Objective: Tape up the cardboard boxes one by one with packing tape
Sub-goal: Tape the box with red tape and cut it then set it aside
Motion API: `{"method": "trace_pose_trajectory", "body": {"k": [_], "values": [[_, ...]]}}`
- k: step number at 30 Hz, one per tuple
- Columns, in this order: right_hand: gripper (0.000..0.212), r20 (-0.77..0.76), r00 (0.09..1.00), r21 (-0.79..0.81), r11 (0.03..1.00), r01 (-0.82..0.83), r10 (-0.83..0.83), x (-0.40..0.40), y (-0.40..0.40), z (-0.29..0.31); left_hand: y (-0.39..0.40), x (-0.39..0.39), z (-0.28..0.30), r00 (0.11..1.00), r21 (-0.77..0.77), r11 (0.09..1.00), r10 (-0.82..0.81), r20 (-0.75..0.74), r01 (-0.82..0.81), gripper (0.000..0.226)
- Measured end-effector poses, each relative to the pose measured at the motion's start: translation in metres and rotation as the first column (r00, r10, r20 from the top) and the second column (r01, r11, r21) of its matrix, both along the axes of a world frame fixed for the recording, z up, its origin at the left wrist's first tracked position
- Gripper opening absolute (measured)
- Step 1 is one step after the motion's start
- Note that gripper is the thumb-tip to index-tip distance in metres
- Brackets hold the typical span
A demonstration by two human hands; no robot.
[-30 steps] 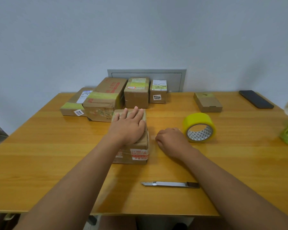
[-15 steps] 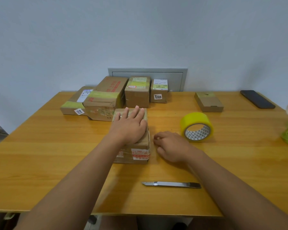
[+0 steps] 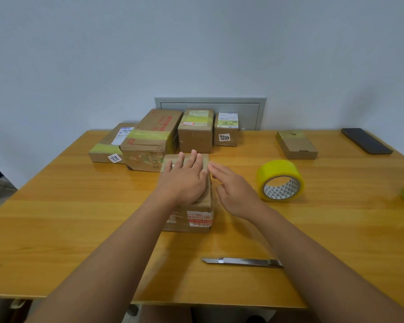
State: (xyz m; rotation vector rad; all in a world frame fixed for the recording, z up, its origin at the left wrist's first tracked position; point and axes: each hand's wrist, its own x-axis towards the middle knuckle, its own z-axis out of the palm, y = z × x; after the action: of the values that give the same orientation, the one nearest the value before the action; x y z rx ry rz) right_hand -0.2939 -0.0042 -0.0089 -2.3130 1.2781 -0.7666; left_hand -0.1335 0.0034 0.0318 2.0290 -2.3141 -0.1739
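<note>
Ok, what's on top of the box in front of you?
The left hand lies flat on the box, covering most of its top. Whether tape runs under the palm can't be seen. The right hand is beside it.

Table (image 3: 56,229): boxes (image 3: 154,138), tape roll (image 3: 280,180), probably knife (image 3: 241,262)

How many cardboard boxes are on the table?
6: one under the left hand, box; four grouped at the back: flat one, large one, medium one, small one; one flat box back right. More may be hidden.
</note>
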Motion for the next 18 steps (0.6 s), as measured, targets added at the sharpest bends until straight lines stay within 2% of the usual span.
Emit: {"method": "trace_pose_trajectory", "body": {"k": [3,6,8,10,13,16,18], "values": [[0.055,0.083,0.996,0.045,0.999,0.011,-0.015,0.002,0.005,0.000,-0.001,0.000,-0.001,1.000,-0.009,1.000,0.006,0.002,-0.006,0.058],[0.054,0.322,0.944,0.267,0.964,-0.014,-0.075,0.005,0.007,0.006,-0.002,-0.001,-0.002,0.999,-0.046,0.998,0.038,-0.022,-0.039,0.063],[0.053,0.408,0.903,0.374,0.927,-0.028,-0.138,0.007,0.009,0.009,0.001,-0.002,-0.004,0.995,-0.104,0.990,0.099,-0.015,-0.100,0.069],[0.053,0.423,0.889,0.418,0.908,-0.021,-0.175,0.010,0.010,0.012,0.006,-0.004,-0.003,0.976,-0.150,0.965,0.218,0.013,-0.214,0.077],[0.050,0.445,0.866,0.478,0.879,-0.013,-0.229,0.013,0.013,0.019,0.012,-0.008,0.002,0.942,-0.079,0.939,0.333,-0.049,-0.336,0.084],[0.044,0.454,0.856,0.513,0.858,-0.024,-0.247,0.016,0.016,0.025,0.017,-0.008,0.008,0.944,-0.017,0.947,0.319,-0.087,-0.321,0.093],[0.042,0.460,0.844,0.511,0.860,0.004,-0.277,0.016,0.018,0.026,0.018,-0.002,0.012,0.965,-0.005,0.966,0.257,-0.056,-0.257,0.101]]}}
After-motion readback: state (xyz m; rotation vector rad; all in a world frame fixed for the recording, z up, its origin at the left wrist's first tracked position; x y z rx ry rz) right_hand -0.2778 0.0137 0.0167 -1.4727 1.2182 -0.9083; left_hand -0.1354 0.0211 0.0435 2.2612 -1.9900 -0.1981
